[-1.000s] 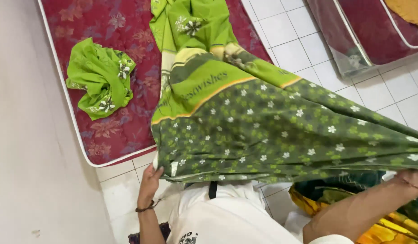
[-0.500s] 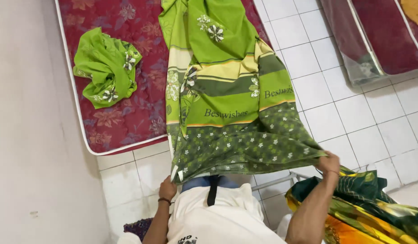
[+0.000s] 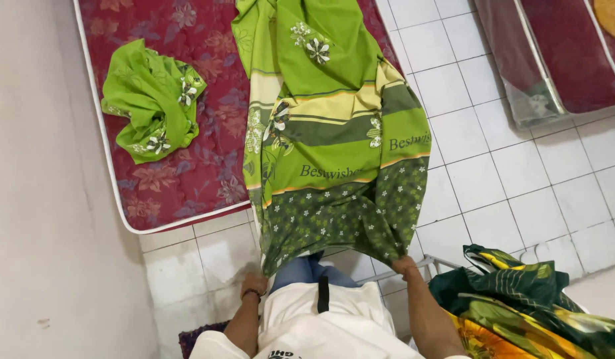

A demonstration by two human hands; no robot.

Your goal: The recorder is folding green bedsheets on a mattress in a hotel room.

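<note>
Both hands grip the near edge of a green sheet (image 3: pixel 334 139), one at each lower corner. The left hand (image 3: pixel 254 284) is closed on the corner at the left, just above the person's waist; the right hand (image 3: pixel 404 265) is clenched on the bunched corner at the right. From those two corners the sheet runs away from the person, its far part lying over a red flowered mattress (image 3: pixel 188 179) and its near part hanging past the mattress edge over the white tiled floor (image 3: pixel 493 166). The sheet has a dark green band with small white flowers nearest the hands, then yellow and olive stripes, then bright green with larger white blossoms (there is lettering across the stripes). On the mattress, well to the left of the sheet, lies a crumpled green cloth (image 3: pixel 153 100) of the same print, apart from it. At the lower right, just beside the right forearm, sits a heap of dark green and yellow fabric (image 3: pixel 520 299). A second mattress (image 3: pixel 573 60) shows at the upper right, well apart across the floor. A plain wall (image 3: pixel 48 199) runs down the left side.
</note>
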